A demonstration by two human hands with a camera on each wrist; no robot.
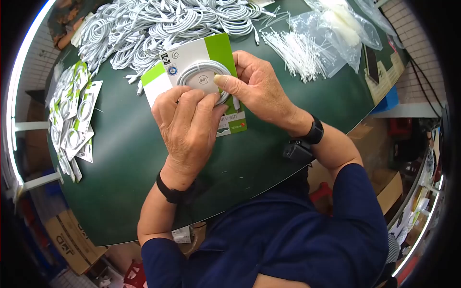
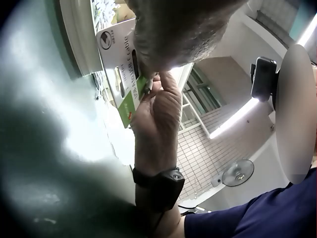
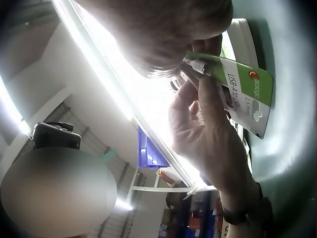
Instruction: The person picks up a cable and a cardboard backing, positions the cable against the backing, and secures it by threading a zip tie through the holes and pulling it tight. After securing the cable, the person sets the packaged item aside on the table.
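A white and green packaging card [image 1: 211, 50], printed with USB-A text, is held up above the table with a coiled white USB cable [image 1: 194, 71] lying against its face. My right hand [image 1: 261, 86] grips the card's right side, thumb across the coil and fingers behind. My left hand [image 1: 187, 127] has its fingers bent over the coil's near-left part; its fingertips are partly hidden. In the right wrist view, the left thumb and index finger [image 3: 208, 91] pinch at the coil beside the card [image 3: 247, 91]. Behind, a stack of more cards [image 1: 152, 85] lies on the table.
The green table [image 1: 129, 192] bears a large heap of coiled white cables [image 1: 158, 24] at the back. Finished-looking cable cards [image 1: 72, 120] pile up at the left. White zip ties [image 1: 297, 55] and clear plastic bags [image 1: 343, 29] lie at the back right.
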